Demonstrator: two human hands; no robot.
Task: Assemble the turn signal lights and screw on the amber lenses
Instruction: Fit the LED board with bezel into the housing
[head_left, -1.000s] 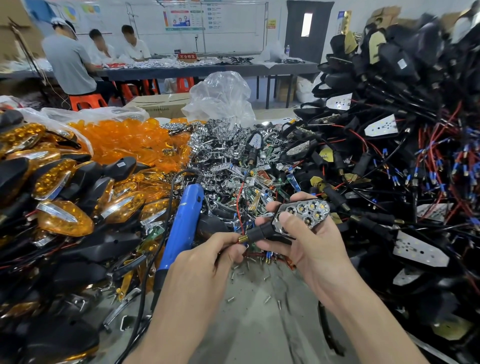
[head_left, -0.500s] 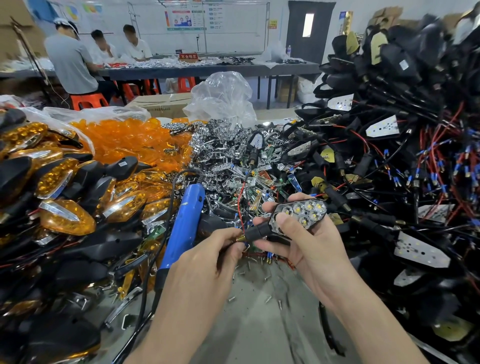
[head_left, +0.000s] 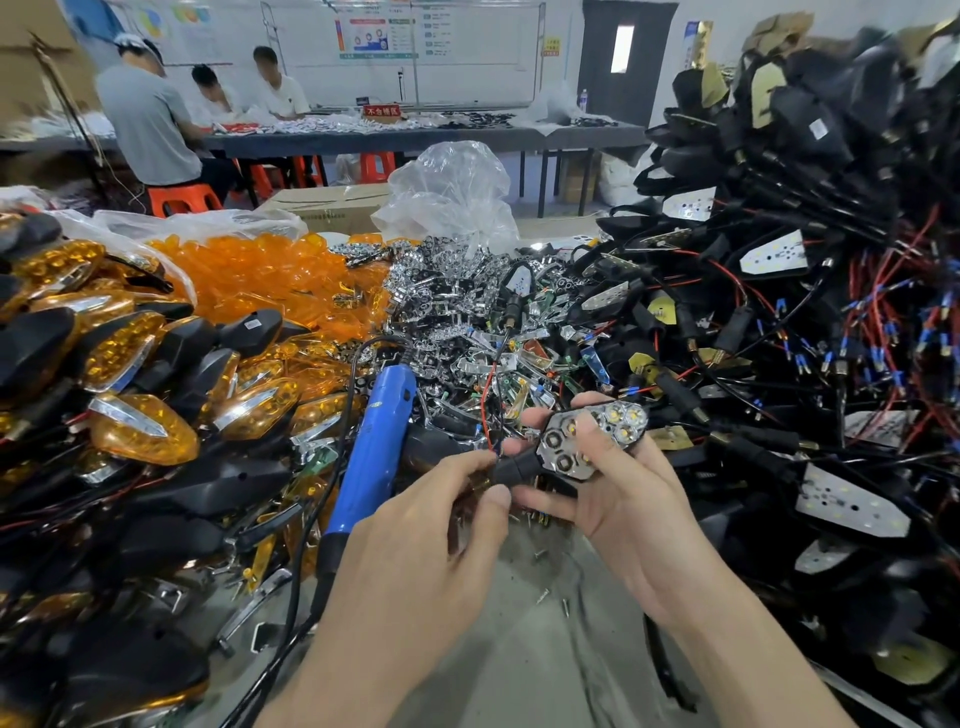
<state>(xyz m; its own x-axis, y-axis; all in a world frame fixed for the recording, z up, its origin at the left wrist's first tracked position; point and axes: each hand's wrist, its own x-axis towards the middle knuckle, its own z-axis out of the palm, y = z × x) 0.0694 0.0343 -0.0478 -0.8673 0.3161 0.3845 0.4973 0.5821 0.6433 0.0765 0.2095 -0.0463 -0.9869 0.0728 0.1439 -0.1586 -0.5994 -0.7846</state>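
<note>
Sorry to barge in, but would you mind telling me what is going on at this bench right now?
A person is holding one turn signal light in both hands. The right hand grips its body with the chrome reflector facing up, and the left hand pinches the end of its black stalk. It has no amber lens on it yet. The blue electric screwdriver lies untouched on the parts beside the left hand. Loose amber lenses are heaped behind the finished lights on the left.

Right hand (head_left: 623, 499) thumb (head_left: 587, 431) slides from the turn signal light (head_left: 563, 460) lower-left edge onto its reflector face, covering the middle cells. Left hand (head_left: 415, 530) thumb creeps nearer the light along its stem (head_left: 519, 467).
</note>
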